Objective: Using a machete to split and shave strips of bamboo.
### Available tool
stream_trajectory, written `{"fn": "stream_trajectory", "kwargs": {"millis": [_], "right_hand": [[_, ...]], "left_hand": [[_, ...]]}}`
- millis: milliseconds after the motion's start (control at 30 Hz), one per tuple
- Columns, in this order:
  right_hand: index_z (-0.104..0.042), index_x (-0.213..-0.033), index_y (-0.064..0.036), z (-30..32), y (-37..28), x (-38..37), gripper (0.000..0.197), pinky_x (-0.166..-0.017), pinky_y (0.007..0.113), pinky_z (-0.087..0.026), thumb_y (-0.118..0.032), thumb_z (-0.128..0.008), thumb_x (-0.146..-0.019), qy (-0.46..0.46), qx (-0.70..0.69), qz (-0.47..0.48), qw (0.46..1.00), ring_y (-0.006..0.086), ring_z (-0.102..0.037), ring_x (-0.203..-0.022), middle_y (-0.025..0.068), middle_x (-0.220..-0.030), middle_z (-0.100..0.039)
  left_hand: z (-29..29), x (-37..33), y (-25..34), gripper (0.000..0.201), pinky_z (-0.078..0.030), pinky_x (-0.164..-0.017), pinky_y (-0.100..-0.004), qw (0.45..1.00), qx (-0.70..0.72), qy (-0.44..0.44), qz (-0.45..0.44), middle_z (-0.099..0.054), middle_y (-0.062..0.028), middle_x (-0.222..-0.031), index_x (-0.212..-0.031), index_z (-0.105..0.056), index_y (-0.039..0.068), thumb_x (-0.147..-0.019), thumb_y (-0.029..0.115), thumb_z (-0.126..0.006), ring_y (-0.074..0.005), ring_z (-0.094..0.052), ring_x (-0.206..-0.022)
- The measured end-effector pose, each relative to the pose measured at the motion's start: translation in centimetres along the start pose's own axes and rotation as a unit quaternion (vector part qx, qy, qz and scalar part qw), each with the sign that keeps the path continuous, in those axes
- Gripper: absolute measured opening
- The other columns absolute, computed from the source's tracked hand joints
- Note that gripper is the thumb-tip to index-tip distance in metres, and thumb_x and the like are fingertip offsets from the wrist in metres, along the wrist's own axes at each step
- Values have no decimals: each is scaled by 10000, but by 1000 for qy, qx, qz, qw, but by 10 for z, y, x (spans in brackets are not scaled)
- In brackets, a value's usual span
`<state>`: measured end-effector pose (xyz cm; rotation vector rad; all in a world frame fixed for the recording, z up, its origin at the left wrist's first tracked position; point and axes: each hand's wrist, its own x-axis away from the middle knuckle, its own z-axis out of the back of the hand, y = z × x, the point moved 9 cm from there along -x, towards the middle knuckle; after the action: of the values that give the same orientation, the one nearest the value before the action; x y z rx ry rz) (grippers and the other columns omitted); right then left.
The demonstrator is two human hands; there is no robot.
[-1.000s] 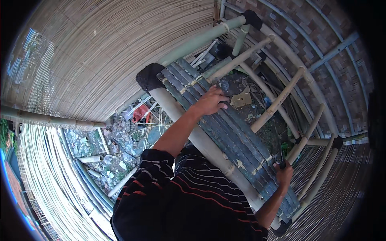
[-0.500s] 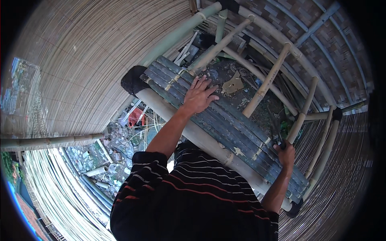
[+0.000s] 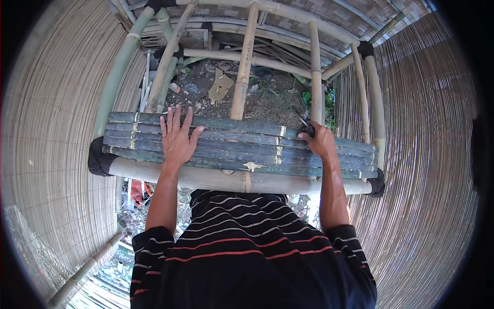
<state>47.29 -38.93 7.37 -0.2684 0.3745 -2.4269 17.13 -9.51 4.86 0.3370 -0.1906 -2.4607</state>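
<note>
Dark flattened bamboo slats point(image 3: 226, 149) lie side by side across the near part of a bamboo frame, with pale ties crossing them in places. My left hand point(image 3: 177, 141) rests flat on their left part, fingers spread. Farther right, my right hand point(image 3: 321, 141) is closed around a tool point(image 3: 309, 130) with a dark handle and a thin metal shaft pointing away from me. Its exact kind is too small to tell. That hand sits over the right part of the slats, near their far edge.
A thick bamboo pole point(image 3: 206, 171) runs along the near side, with black wrapping point(image 3: 101, 157) at its left corner. Beyond the slats, several bamboo crosspieces point(image 3: 245, 62) span littered ground, where a tan scrap point(image 3: 221, 86) lies. Thin-stick blinds point(image 3: 417, 129) hang at both sides.
The view has turned, so the frame now lies level across it. My left hand stays flat on the slats, and my right hand still grips the dark-handled tool.
</note>
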Motion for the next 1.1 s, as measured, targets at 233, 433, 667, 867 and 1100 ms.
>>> {"fn": "stream_trajectory", "kwargs": {"millis": [233, 433, 667, 867, 1100], "right_hand": [[-684, -1065, -8, -3, 5, -4, 518, -756, 469, -536, -367, -845, -727, 6, 18, -18, 1000, 421, -676, -881, 241, -871, -693], [-690, -1004, -45, -4, 6, -1, 522, -732, 488, -540, -448, -832, -704, 37, 30, -17, 999, 403, -685, -833, 216, -820, -692], [-676, -1007, -47, -3, 4, 2, 512, -738, 474, -550, -451, -810, -723, 38, 40, -30, 998, 387, -690, -850, 207, -830, -693], [-678, -968, -34, -5, 11, 5, 482, -757, 482, -545, -433, -811, -732, 40, 8, -26, 999, 397, -689, -861, 216, -838, -696], [-676, -964, -25, 0, 13, 1, 472, -758, 486, -542, -415, -816, -738, 25, -1, -25, 999, 401, -686, -863, 219, -838, -697]], "left_hand": [[-3, -4, 1, 609, -98, -1209, -501, 1000, 13, -19, 11, -347, -184, -1560, -1458, -493, 194, -963, 548, -506, -358, -222, -1484], [-4, -7, 2, 609, -80, -1215, -490, 999, 4, -43, 16, -323, -176, -1575, -1476, -467, 203, -974, 547, -488, -348, -206, -1492], [-20, -3, 3, 671, -32, -1210, -522, 995, -78, -63, -3, -202, -204, -1614, -1552, -306, 181, -1004, 560, -381, -380, -113, -1507], [-17, -3, 6, 704, -3, -1202, -549, 992, -103, -68, 8, -171, -209, -1619, -1563, -275, 182, -997, 594, -350, -403, -70, -1507], [-9, -7, 12, 640, -29, -1204, -547, 998, -37, -38, -26, -216, -218, -1603, -1520, -372, 145, -1001, 513, -441, -393, -131, -1499]]}}
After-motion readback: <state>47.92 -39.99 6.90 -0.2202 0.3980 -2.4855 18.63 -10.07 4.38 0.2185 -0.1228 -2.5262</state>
